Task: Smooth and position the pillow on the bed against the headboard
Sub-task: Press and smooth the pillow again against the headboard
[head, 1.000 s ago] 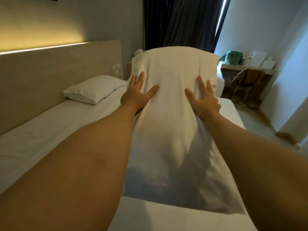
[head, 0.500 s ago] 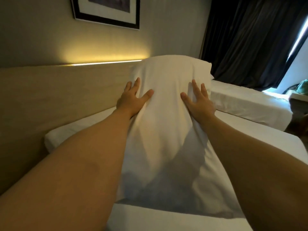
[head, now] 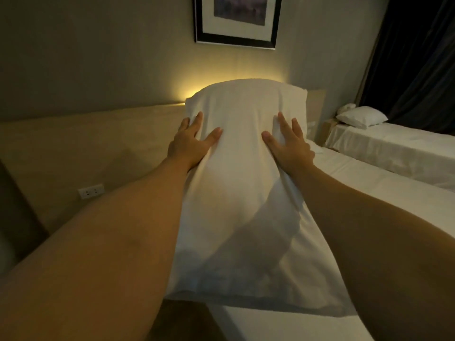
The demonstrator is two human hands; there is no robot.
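Note:
A large white pillow [head: 242, 153] is held out lengthwise in front of me, its far end raised toward the wooden headboard [head: 98, 148]. My left hand [head: 190, 141] grips its left edge with fingers spread. My right hand [head: 288, 143] grips the right edge the same way. The pillow's near end hangs over the white bed [head: 364, 183], which runs off to the right. Whether the far end touches the headboard is hidden.
A framed picture [head: 237, 18] hangs on the wall above the headboard. A wall socket [head: 91, 191] sits low on the left. A second bed [head: 403, 148] with its own pillow [head: 362, 116] stands at the right, before dark curtains [head: 418, 57].
My view has swung left, from the curtains and desk to the headboard and picture. The pillow has turned with me, still held between both hands.

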